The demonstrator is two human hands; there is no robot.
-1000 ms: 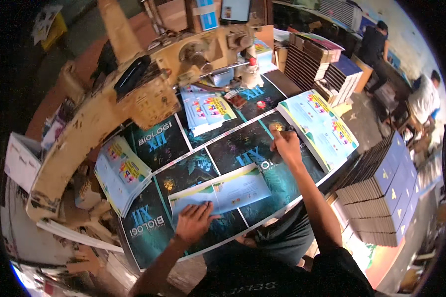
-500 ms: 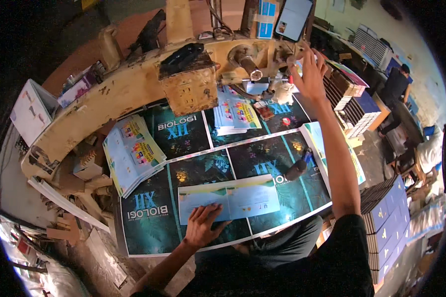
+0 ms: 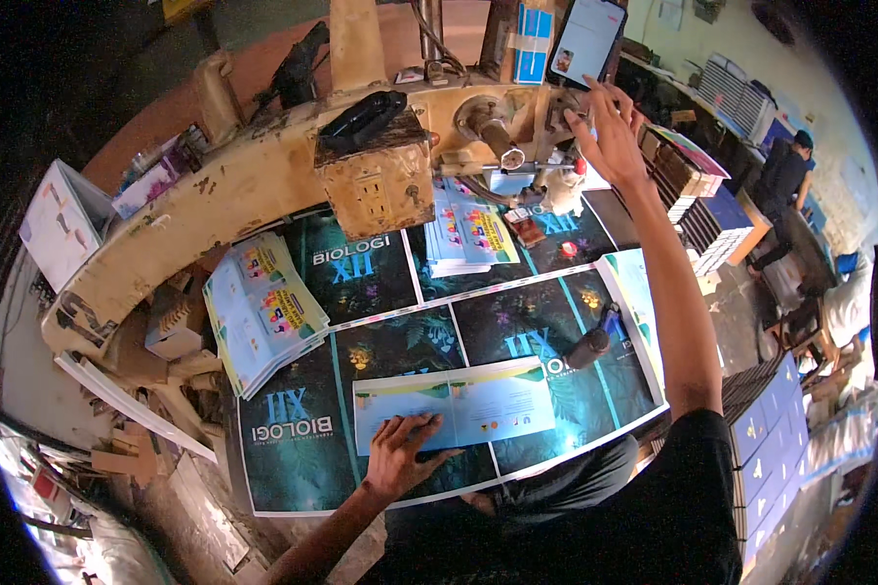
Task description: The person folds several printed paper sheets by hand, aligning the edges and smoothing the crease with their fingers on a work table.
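Note:
My left hand [image 3: 401, 458] rests, fingers spread, on the near edge of a long light-blue printed sheet [image 3: 502, 402] with green and yellow corners. The sheet, which could be an open booklet, lies across dark teal printed cover sheets [image 3: 400, 336] that span the worktable. My right hand [image 3: 610, 136] is raised at the far right, its fingers apart and holding nothing. One fingertip is at the lower edge of a phone [image 3: 587, 44] propped upright with its screen lit. I cannot tell whether it touches the glass. A dark rounded tool with a blue part [image 3: 591, 343] lies on the covers.
Stacks of printed booklets lie at left [image 3: 265, 307], at far middle [image 3: 466, 229] and under my right forearm [image 3: 634, 292]. A worn metal machine arm with a box [image 3: 376, 180] hangs over the far side. Bundled books [image 3: 766, 429] stand at right; another person [image 3: 782, 185] is beyond.
My right hand has shifted slightly up and its index finger now reaches the phone, whose screen picture differs. My left hand stays on the sheet. The whole view has shifted slightly.

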